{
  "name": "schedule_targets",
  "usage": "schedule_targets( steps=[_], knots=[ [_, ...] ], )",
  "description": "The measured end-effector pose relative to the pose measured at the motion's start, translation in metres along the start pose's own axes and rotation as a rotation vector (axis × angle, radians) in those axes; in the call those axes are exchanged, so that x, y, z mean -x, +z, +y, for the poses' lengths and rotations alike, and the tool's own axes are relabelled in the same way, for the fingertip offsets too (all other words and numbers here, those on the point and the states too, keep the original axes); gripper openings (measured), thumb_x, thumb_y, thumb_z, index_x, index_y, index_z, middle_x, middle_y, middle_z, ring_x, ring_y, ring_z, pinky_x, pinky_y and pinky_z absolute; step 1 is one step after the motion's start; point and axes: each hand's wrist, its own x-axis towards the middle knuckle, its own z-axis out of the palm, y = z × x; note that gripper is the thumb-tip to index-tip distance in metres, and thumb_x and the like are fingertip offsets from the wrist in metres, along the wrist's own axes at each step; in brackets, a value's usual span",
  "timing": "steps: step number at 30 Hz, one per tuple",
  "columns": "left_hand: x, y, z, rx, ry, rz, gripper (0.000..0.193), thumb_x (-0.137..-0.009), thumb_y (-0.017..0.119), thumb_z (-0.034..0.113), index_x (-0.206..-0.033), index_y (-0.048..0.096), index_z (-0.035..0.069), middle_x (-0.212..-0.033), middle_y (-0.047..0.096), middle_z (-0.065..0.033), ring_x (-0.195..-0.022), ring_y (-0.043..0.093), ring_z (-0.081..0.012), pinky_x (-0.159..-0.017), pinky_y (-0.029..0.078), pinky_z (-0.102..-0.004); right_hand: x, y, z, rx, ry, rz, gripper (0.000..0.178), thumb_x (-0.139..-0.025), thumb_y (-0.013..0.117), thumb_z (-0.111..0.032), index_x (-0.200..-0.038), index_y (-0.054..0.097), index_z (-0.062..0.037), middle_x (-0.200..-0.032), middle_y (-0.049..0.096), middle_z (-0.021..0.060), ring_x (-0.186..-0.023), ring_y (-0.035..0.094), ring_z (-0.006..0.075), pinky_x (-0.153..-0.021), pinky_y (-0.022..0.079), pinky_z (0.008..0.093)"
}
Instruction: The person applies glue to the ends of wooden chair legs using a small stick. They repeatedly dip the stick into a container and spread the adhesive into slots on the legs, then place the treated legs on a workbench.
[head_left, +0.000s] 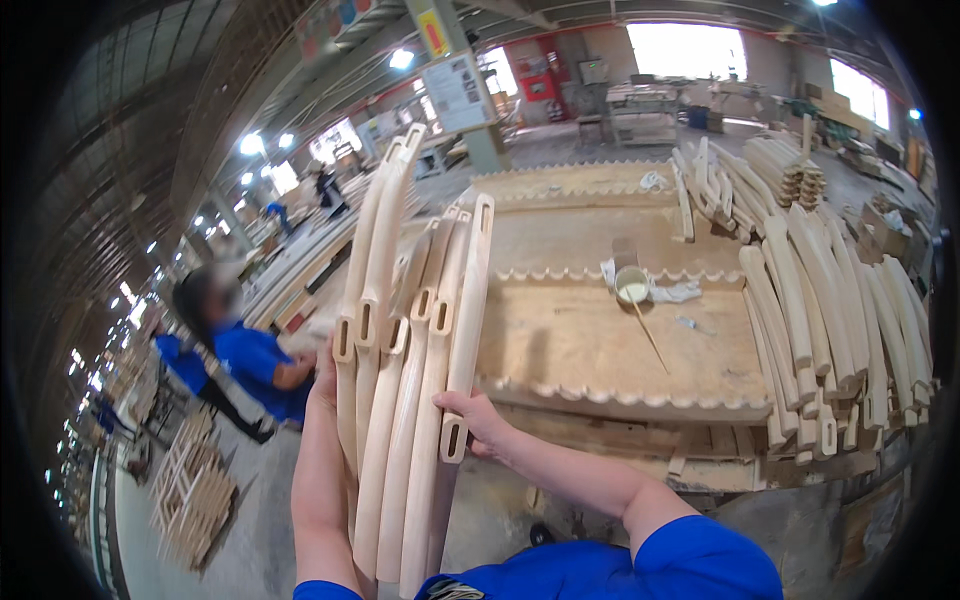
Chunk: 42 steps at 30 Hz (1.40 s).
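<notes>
Upright in front of me stands a bundle of pale, curved wooden bars (pixel 398 470), several of them with oval slots cut in their ends. My left hand (pixel 326 375) presses round the bundle's left side, its fingers partly hidden behind the wood. On the other side, my right hand (pixel 478 420) grips the outermost slotted bar (pixel 472 300), thumb across its front. That bar ends lower down in a slot just below my thumb. The bars' lower ends reach down close to my body.
A wooden worktable (pixel 620 345) with scalloped strips lies ahead right, bearing a cup (pixel 631 285) of pale liquid with a stick. More curved bars (pixel 825 300) are piled at right. Two co-workers in blue (pixel 250 365) stand left, beside stacked wooden pieces (pixel 195 490) on the floor.
</notes>
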Motion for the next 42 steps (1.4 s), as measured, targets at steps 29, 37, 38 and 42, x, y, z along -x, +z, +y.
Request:
schedule_targets(
  steps=[29, 37, 38, 42],
  knots=[
    [-0.121, -0.167, -0.009, -1.232, -0.419, -0.021, 0.077, -0.084, 0.052, 0.052, -0.139, 0.024, 0.005, -0.133, 0.04, -0.0207, -0.118, 0.044, -0.0285, -0.093, 0.039, -0.0334, -0.149, -0.062, -0.06, 0.408, -0.201, 0.637, 0.06, -0.084, 0.054, -0.018, -0.138, 0.029, -0.013, -0.137, 0.033, 0.0056, -0.117, 0.036, 0.016, -0.088, 0.035, 0.032],
    [0.107, -0.123, -0.018, -1.222, -0.102, 0.735, 0.068, -0.085, 0.057, 0.039, -0.136, 0.03, 0.002, -0.131, 0.043, -0.0221, -0.121, 0.042, -0.0303, -0.099, 0.034, -0.0382, -0.046, -0.109, -0.13, 0.815, -0.297, 0.387, 0.04, -0.083, 0.058, -0.022, -0.12, 0.05, -0.0118, -0.115, 0.052, 0.0034, -0.089, 0.05, 0.0142, -0.072, 0.044, 0.0279],
    [0.135, -0.113, -0.035, -1.243, -0.068, 0.811, 0.066, -0.084, 0.057, 0.038, -0.134, 0.032, 0.002, -0.131, 0.043, -0.022, -0.121, 0.042, -0.0309, -0.1, 0.033, -0.0384, -0.034, -0.131, -0.144, 0.952, -0.381, 0.357, 0.034, -0.082, 0.06, -0.021, -0.113, 0.053, -0.0098, -0.105, 0.055, 0.0037, -0.086, 0.052, 0.0135, -0.069, 0.045, 0.0275],
    [0.222, -0.076, -0.096, -1.442, -0.07, 0.96, 0.059, -0.082, 0.06, 0.033, -0.129, 0.041, 0.002, -0.13, 0.043, -0.0215, -0.122, 0.04, -0.0335, -0.101, 0.031, -0.0398, 0.017, -0.2, -0.201, 1.488, -0.505, 0.496, 0.02, -0.077, 0.064, -0.018, -0.088, 0.056, -0.003, -0.079, 0.057, 0.0074, -0.072, 0.055, 0.0143, -0.061, 0.045, 0.0289]
  ],
)
